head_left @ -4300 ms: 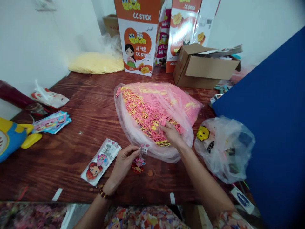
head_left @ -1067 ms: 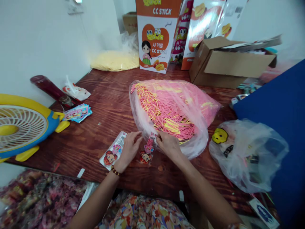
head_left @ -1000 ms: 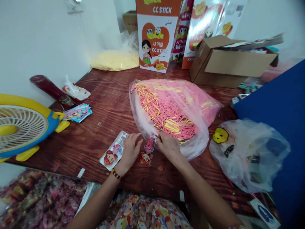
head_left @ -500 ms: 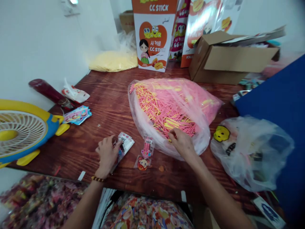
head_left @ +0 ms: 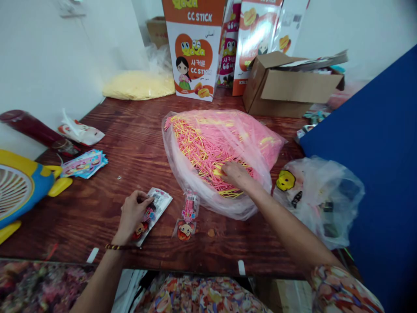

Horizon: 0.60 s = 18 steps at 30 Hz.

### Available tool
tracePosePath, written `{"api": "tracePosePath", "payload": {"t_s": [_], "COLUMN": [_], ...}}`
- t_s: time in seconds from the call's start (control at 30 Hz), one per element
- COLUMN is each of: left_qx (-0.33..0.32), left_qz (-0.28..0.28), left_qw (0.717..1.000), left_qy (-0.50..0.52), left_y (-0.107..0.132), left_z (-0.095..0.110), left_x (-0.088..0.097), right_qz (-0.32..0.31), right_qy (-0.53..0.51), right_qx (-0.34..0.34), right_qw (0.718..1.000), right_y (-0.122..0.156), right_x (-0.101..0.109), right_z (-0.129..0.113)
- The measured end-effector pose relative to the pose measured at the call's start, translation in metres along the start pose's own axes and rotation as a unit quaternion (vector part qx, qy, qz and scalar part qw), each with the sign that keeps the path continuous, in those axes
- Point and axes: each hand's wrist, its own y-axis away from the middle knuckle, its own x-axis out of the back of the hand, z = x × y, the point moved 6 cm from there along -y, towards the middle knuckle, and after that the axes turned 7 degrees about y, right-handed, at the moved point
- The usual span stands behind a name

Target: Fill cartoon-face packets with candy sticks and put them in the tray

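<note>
My left hand (head_left: 133,214) rests on a small stack of printed packets (head_left: 155,209), its thumb and fingers closed on the top one near the upper end. A large clear plastic bag (head_left: 224,206) lies open in the middle, full of thin pink and yellow sticks (head_left: 192,145). Inside its mouth is my right hand (head_left: 236,174), fingers curled down among the sticks by a yellow cluster; the fingertips are partly hidden. Between the hands lies a clear sachet (head_left: 189,206) with pink contents, a cartoon-face piece (head_left: 185,229) at its lower end.
A yellow-and-blue fan (head_left: 39,182), blue packets (head_left: 86,163), a tissue pack (head_left: 83,131) and a dark red bottle (head_left: 35,130) stand left. Behind are printed boxes (head_left: 195,56), a yellow bag (head_left: 140,86) and an open carton (head_left: 293,87). A plastic bag (head_left: 339,195) lies right beside a blue panel (head_left: 374,143).
My right hand has moved from the bag's near edge deeper into the sticks. My left hand stays at the packets, its fingers shifted slightly. The whole view has swung a little to the right.
</note>
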Motion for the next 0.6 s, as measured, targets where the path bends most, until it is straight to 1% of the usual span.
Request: {"api": "tracePosePath", "payload": {"t_s": [0.1, 0.23, 0.33, 0.5, 0.6], "left_qx": [0.009, 0.026, 0.029, 0.035, 0.05], "left_qz": [-0.016, -0.037, -0.036, -0.029, -0.041], "left_qw": [0.997, 0.99, 0.985, 0.977, 0.971], "left_qy": [0.069, 0.133, 0.165, 0.21, 0.232], "left_y": [-0.007, -0.011, -0.014, -0.017, -0.017], "left_z": [-0.007, -0.012, -0.013, -0.011, -0.008], "left_x": [0.002, 0.003, 0.005, 0.012, 0.016], "right_qz": [-0.009, -0.01, -0.012, -0.011, 0.006], "right_qy": [0.004, -0.005, -0.022, -0.079, -0.126], "right_qx": [-0.005, -0.017, -0.024, -0.041, -0.062], "right_qw": [1.0, 1.0, 0.999, 0.996, 0.99], "right_y": [-0.004, -0.004, -0.005, -0.007, -0.006], "right_x": [-0.004, -0.013, -0.02, -0.027, -0.027], "right_z": [-0.005, -0.008, -0.008, 0.002, 0.012]}}
